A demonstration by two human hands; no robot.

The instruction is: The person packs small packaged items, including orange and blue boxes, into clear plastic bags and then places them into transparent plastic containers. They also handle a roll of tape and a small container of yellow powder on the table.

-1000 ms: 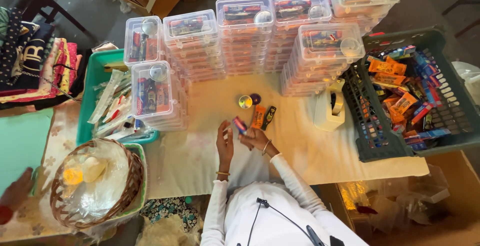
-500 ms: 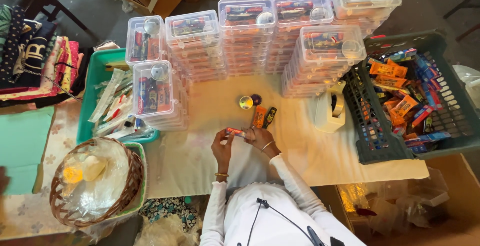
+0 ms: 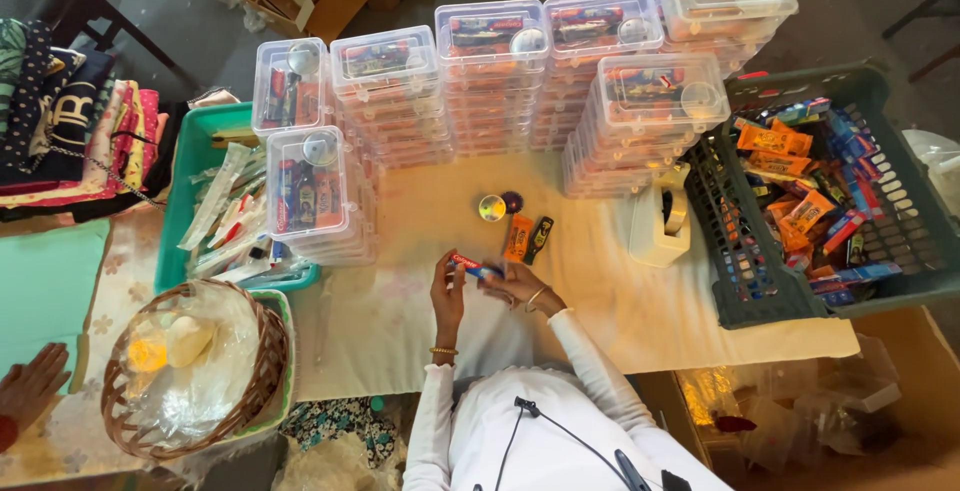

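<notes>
My left hand (image 3: 447, 293) and my right hand (image 3: 516, 282) meet over the cream table cloth (image 3: 620, 311), both pinching a small red and blue packet (image 3: 468, 265) between the fingertips. Just beyond the hands lie an orange sachet (image 3: 517, 238), a dark sachet (image 3: 540, 237) and two small round tins (image 3: 492, 208), all apart from my fingers. A gold bangle circles each wrist.
Stacks of clear lidded boxes (image 3: 490, 81) line the far side. A white tape dispenser (image 3: 660, 223) and a green crate of packets (image 3: 745, 296) sit at the right. A teal tray (image 3: 180, 201), a wicker basket (image 3: 265, 366) and another person's hand (image 3: 30, 387) are at the left.
My right hand has joined the left on the packet, which has come slightly nearer to me. The other person's hand at lower left left the view and returned.
</notes>
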